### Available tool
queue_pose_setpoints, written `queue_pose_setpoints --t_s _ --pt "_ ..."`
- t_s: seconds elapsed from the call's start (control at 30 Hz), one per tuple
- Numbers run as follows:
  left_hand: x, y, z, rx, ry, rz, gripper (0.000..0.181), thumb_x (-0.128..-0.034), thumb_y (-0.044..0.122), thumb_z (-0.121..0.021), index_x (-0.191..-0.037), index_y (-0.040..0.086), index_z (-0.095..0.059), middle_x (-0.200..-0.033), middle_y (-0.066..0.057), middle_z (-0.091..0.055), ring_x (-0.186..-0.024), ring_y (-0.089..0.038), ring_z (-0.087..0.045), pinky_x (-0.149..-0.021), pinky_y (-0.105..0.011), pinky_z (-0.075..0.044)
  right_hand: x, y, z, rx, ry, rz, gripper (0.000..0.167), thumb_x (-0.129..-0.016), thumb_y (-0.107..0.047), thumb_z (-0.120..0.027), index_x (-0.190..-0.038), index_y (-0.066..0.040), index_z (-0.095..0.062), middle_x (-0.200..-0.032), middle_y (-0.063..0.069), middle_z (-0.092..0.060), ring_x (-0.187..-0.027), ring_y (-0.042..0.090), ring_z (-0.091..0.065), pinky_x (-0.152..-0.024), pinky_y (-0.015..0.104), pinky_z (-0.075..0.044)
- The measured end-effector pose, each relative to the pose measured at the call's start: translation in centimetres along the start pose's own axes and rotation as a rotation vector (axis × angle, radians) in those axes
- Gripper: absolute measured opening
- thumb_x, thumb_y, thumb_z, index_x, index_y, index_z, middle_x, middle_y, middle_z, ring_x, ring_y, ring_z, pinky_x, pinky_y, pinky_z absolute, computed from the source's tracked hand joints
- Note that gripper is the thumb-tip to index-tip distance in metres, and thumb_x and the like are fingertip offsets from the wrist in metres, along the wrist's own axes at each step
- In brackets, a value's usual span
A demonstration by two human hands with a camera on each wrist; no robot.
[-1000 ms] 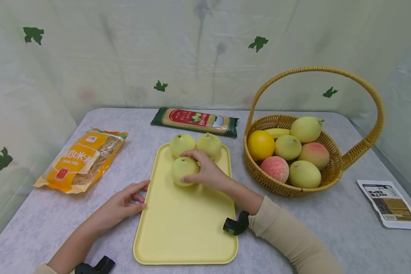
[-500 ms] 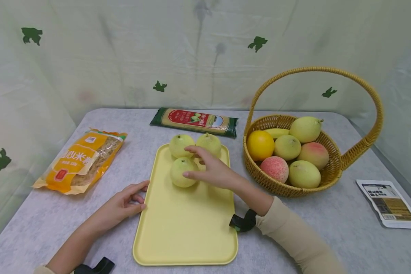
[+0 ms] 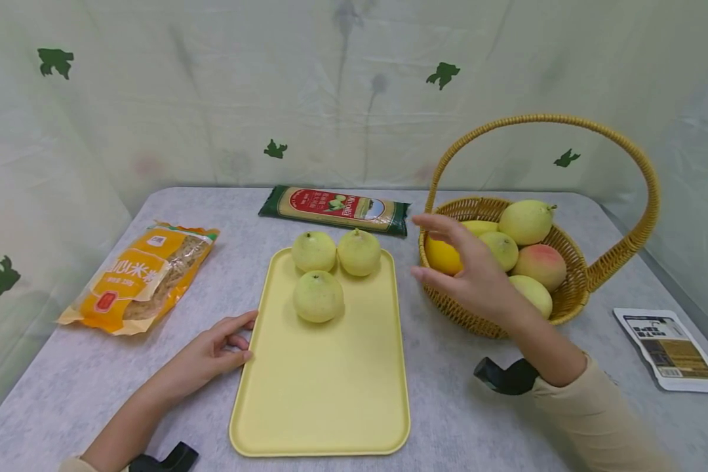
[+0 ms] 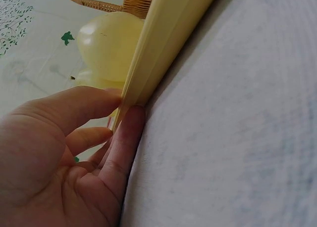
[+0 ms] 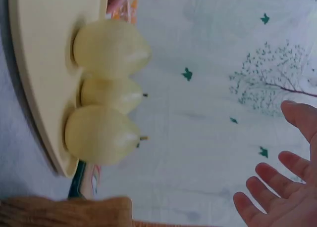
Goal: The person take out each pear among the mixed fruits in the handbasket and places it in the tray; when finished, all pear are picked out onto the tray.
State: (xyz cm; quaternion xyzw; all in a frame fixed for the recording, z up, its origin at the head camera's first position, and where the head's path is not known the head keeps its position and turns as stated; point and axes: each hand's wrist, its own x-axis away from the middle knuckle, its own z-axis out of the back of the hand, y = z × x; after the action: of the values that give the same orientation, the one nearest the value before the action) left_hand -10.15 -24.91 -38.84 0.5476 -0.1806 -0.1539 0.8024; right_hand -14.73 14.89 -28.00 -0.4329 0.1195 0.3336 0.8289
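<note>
Three pale yellow-green pears, one of them the nearest pear [image 3: 318,296], stand together at the far end of a yellow tray [image 3: 324,393]. My left hand [image 3: 203,357] holds the tray's left edge; the left wrist view has the thumb and fingers of this hand [image 4: 74,153] at the tray's rim [image 4: 153,49]. Over the left side of a wicker basket [image 3: 572,301] is my right hand [image 3: 478,278], its fingers spread and empty, hiding part of an orange [image 3: 441,254]. The right wrist view shows that hand [image 5: 282,187] away from the pears [image 5: 101,134].
The basket also contains a banana, a peach [image 3: 541,267] and several pale fruits under its tall handle. A green and red packet [image 3: 333,208] lies behind the tray, an orange bag [image 3: 144,278] to the left, and a white pouch [image 3: 672,351] at the far right.
My right hand has let go of the nearest pear and moved right, from the tray to above the basket. The left hand stays at the tray's edge.
</note>
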Motion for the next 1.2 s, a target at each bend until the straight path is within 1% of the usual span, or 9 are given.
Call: queue_pose_setpoints --t_s 0.1,0.2,0.27,0.37,0.53,0.73,0.83,0.97,1.2 --pt "0.0 -0.1 0.0 -0.007 0.004 -0.01 0.062 -0.0873 0.013 -0.059 -0.14 0.003 -0.028 -0.128 -0.017 -0.035 -0.092 -0.015 -0.05 -0.072 -0.023 -0.044 0.8 0.7 2.1 0.049 0.078 -0.005 0.063 -0.075 0.001 -0.07 -0.131 -0.008 -0.042 -0.13 0.004 -0.044 -0.115 0.021 -0.043 -0.096 0.035 -0.032" --pt "0.0 -0.1 0.0 -0.015 0.008 -0.016 0.062 -0.0871 0.013 -0.06 -0.14 0.003 -0.029 -0.128 -0.017 -0.035 -0.091 -0.015 -0.05 -0.073 -0.023 -0.044 1.6 1.6 3.9 0.107 0.158 -0.048 0.065 -0.074 0.002 -0.071 -0.132 -0.008 -0.042 -0.13 0.005 -0.044 -0.115 0.023 -0.042 -0.096 0.027 -0.031" --pt "0.0 -0.2 0.1 -0.018 0.008 -0.017 0.062 -0.0869 0.013 -0.06 -0.14 0.002 -0.029 -0.128 -0.017 -0.035 -0.091 -0.015 -0.05 -0.073 -0.023 -0.044 1.9 2.5 5.0 0.142 0.203 -0.101 0.066 -0.075 0.001 -0.071 -0.133 -0.009 -0.041 -0.13 0.005 -0.043 -0.116 0.024 -0.041 -0.095 0.024 -0.03" --pt "-0.1 -0.2 0.1 -0.022 0.009 -0.019 0.062 -0.0868 0.013 -0.06 -0.139 0.002 -0.029 -0.128 -0.017 -0.036 -0.091 -0.015 -0.05 -0.073 -0.023 -0.044 2.3 4.2 6.4 0.185 0.269 -0.171 0.065 -0.076 -0.002 -0.071 -0.133 -0.01 -0.041 -0.131 0.006 -0.042 -0.117 0.024 -0.04 -0.096 0.024 -0.03" --pt "-0.1 -0.1 0.0 -0.014 0.005 -0.018 0.063 -0.0869 0.012 -0.06 -0.14 0.001 -0.028 -0.128 -0.018 -0.035 -0.091 -0.015 -0.05 -0.072 -0.023 -0.044 2.7 6.7 7.9 0.208 0.351 -0.27 0.067 -0.077 -0.008 -0.07 -0.136 -0.008 -0.037 -0.134 0.01 -0.038 -0.122 0.024 -0.035 -0.1 0.027 -0.024" --pt "0.0 0.0 0.0 -0.018 0.011 -0.01 0.062 -0.0868 0.012 -0.06 -0.139 0.001 -0.028 -0.128 -0.017 -0.036 -0.091 -0.015 -0.05 -0.073 -0.023 -0.044 3.2 8.5 8.8 0.187 0.375 -0.411 0.07 -0.08 -0.02 -0.068 -0.139 -0.011 -0.031 -0.137 0.012 -0.031 -0.125 0.031 -0.028 -0.101 0.043 -0.022" --pt "0.0 0.1 0.0 -0.018 0.011 -0.005 0.062 -0.0867 0.012 -0.06 -0.139 0.002 -0.029 -0.128 -0.017 -0.036 -0.091 -0.015 -0.05 -0.073 -0.023 -0.044 3.3 9.1 9.0 0.175 0.39 -0.468 0.071 -0.081 -0.024 -0.067 -0.14 -0.013 -0.029 -0.139 0.012 -0.027 -0.126 0.033 -0.025 -0.101 0.047 -0.02" --pt "-0.1 0.1 -0.1 -0.015 0.01 0.002 0.063 -0.0866 0.013 -0.06 -0.14 0.002 -0.028 -0.128 -0.017 -0.035 -0.092 -0.015 -0.05 -0.073 -0.023 -0.044 3.4 9.8 9.2 0.166 0.408 -0.511 0.071 -0.082 -0.028 -0.065 -0.14 -0.012 -0.027 -0.141 0.01 -0.025 -0.128 0.029 -0.022 -0.101 0.045 -0.02" --pt "0.0 0.0 0.0 -0.003 0.007 -0.003 0.063 -0.0869 0.012 -0.06 -0.14 0.001 -0.028 -0.128 -0.018 -0.035 -0.091 -0.015 -0.05 -0.072 -0.024 -0.044 3.7 11.3 9.3 0.111 0.38 -0.573 0.075 -0.083 -0.032 -0.063 -0.141 -0.007 -0.022 -0.142 0.012 -0.024 -0.129 0.027 -0.021 -0.101 0.043 -0.022"
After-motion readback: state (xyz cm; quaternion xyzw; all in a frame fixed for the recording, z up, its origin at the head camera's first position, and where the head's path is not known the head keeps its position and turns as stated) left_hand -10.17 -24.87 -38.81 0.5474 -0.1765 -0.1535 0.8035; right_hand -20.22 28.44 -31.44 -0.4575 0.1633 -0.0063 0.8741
